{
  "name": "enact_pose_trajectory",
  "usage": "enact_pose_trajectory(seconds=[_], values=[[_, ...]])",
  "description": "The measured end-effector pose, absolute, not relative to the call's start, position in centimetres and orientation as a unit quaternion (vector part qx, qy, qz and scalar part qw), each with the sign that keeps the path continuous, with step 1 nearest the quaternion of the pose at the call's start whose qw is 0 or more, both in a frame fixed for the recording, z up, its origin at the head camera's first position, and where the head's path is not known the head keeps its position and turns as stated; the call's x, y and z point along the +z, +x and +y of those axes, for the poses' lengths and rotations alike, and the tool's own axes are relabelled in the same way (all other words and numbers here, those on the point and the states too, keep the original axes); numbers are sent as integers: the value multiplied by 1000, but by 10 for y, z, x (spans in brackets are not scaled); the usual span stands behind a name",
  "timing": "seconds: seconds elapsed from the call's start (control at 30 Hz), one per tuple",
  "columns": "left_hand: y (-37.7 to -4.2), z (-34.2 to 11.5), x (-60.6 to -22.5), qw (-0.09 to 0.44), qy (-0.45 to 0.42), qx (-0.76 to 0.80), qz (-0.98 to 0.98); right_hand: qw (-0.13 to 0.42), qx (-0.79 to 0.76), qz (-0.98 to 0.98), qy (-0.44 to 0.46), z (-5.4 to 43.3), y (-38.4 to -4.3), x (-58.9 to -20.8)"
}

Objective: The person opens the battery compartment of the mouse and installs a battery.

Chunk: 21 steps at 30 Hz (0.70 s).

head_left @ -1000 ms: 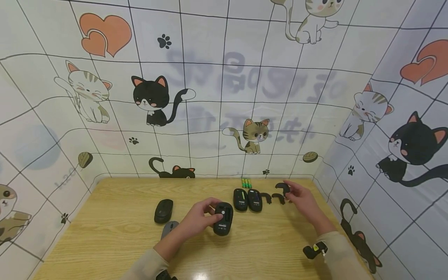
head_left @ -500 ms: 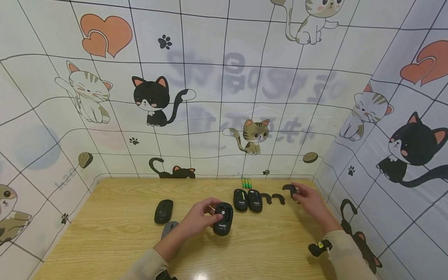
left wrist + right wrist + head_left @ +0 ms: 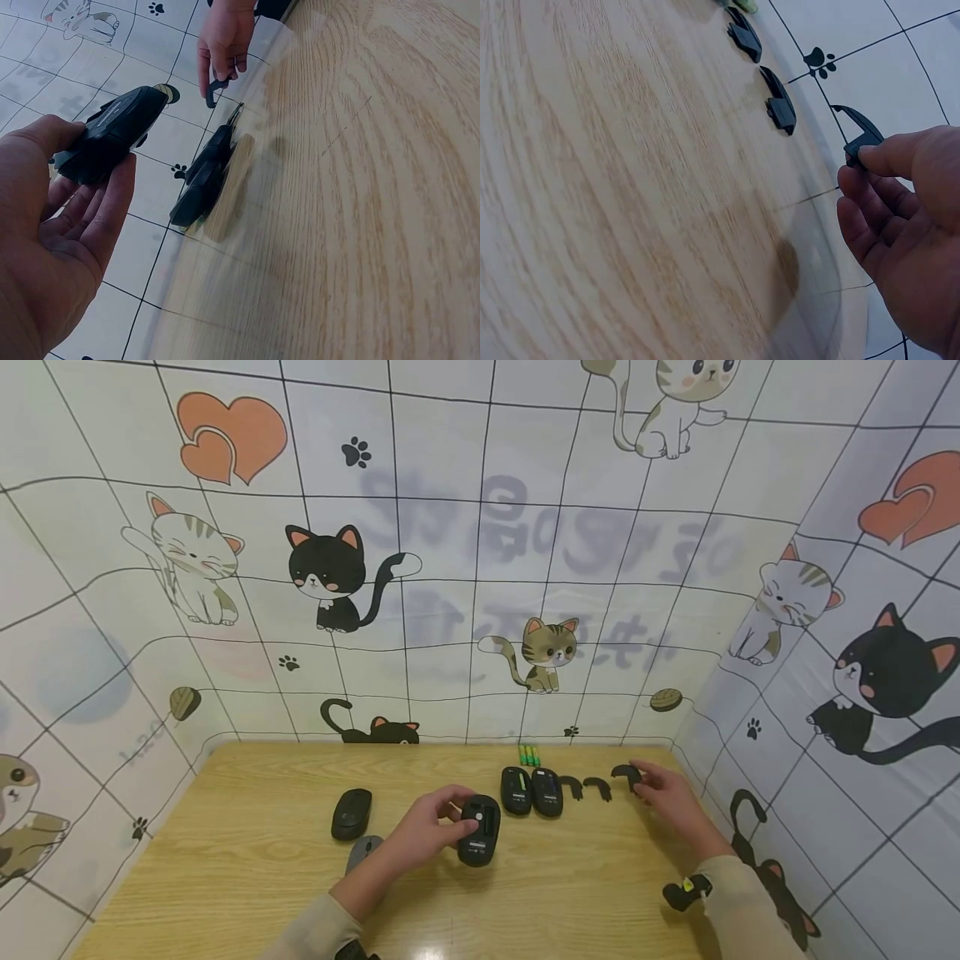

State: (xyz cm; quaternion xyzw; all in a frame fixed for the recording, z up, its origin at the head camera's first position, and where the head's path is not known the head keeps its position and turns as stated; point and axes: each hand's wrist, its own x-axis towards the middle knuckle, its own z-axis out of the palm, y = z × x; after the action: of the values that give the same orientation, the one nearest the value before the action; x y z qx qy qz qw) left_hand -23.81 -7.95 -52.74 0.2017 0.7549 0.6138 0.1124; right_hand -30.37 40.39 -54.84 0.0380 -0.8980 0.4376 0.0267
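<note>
Firstly, head view, left hand [image 3: 431,827]: fingers curled around a black mouse [image 3: 478,831], underside showing, lower middle.
Head view, right hand [image 3: 667,795]: fingers pinched nearly together on a curved cover [image 3: 627,769], right of centre.
Left wrist view, mouse: tilted between thumb and fingers, left side.
Right wrist view, table [image 3: 630,187]: two loose covers [image 3: 781,109] lie upper middle.

four black computer mice [image 3: 485,835] plus one gray mouse [image 3: 364,850], so five all told; three curved black covers [image 3: 783,112]; and yep, three loose green batteries [image 3: 529,755] too
</note>
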Motion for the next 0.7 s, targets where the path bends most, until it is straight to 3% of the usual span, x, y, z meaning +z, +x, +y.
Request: enact_pose_trajectory(seconds=[0.7], values=[[-237, -81, -526, 108, 200, 613, 757, 19, 362, -931, 42, 409, -311, -560]])
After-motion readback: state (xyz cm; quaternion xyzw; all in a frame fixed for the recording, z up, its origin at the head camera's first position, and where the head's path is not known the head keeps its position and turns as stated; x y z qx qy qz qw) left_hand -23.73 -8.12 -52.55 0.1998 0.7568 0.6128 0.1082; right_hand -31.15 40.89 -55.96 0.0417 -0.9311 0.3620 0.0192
